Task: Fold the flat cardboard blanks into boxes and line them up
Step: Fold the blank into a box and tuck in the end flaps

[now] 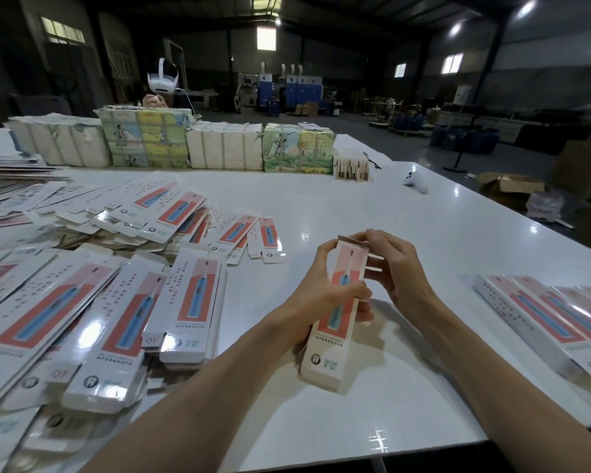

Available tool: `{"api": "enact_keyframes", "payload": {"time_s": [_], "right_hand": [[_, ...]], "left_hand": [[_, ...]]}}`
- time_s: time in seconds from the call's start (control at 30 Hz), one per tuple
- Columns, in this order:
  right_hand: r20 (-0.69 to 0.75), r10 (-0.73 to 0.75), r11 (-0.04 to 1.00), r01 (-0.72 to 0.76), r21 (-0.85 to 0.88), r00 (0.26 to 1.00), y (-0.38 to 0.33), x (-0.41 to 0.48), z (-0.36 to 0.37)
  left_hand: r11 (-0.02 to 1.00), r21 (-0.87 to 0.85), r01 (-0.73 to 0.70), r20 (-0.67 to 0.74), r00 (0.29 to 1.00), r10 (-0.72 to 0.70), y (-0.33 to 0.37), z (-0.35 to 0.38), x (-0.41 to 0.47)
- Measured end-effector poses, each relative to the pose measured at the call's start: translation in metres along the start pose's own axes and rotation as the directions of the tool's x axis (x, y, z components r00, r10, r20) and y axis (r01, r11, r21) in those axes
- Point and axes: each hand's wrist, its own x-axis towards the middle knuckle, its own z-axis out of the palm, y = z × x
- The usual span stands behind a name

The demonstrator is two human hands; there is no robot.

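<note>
Box in hand: slim white-and-coral printed cardboard box point(331, 336), already opened into a tube, held tilted above the glossy white table point(355, 199), far end up.
Left hand point(321, 288): fingers curled round the middle of the box, gripping it.
Right hand point(400, 268): fingertips pinch the brown-backed end flaps point(354, 241) at the far end.
Handling, by judgement: very light, thin card; stiff along its length but easily crushed across the hollow body. The glossy print is likely slick. Creased flaps will bend only on their score lines.
Where to hold: around the mid-body on the edges, lightly, leaving both ends free; work the flaps by their tips.
Supply: heap of flat printed cardboard blanks point(123, 302) to the left, overlapping and sliding over one another.
Finished: row of folded boxes point(553, 319) side by side at the right table edge, well apart from the hands.
Far side: wrapped paper bundles point(219, 148) stacked in a line; a small white handheld device point(416, 181) beside them.
In the way: nothing lies between the hands and the row; the loose heap crowds the left.
</note>
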Motion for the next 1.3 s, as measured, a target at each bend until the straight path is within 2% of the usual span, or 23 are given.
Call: {"api": "enact_keyframes", "payload": {"time_s": [0.23, 0.7, 0.97, 1.07, 1.3], "right_hand": [[-0.063, 0.077, 0.995, -0.073, 0.069, 0.995, 0.0, 0.004, -0.006], [-0.064, 0.055, 0.997, -0.052, 0.054, 0.996, -0.002, 0.002, -0.006], [0.043, 0.036, 0.991, -0.041, 0.125, 0.998, 0.002, 0.0, -0.003], [0.076, -0.006, 0.997, 0.0, 0.082, 0.997, 0.004, -0.002, 0.0], [0.08, -0.071, 0.997, 0.07, 0.023, 0.994, 0.006, -0.001, -0.005]], "left_hand": [[0.998, 0.041, -0.053, -0.004, 0.999, 0.053, -0.006, 0.001, 0.002], [0.997, 0.013, -0.074, 0.001, 0.997, 0.074, -0.002, 0.002, -0.002], [0.997, -0.016, -0.071, -0.077, 0.995, 0.07, 0.001, -0.004, 0.0], [0.994, -0.09, -0.069, -0.09, 0.994, 0.061, 0.002, -0.009, -0.001], [0.992, -0.106, -0.066, -0.07, 0.996, 0.059, -0.003, -0.008, 0.001]]}}
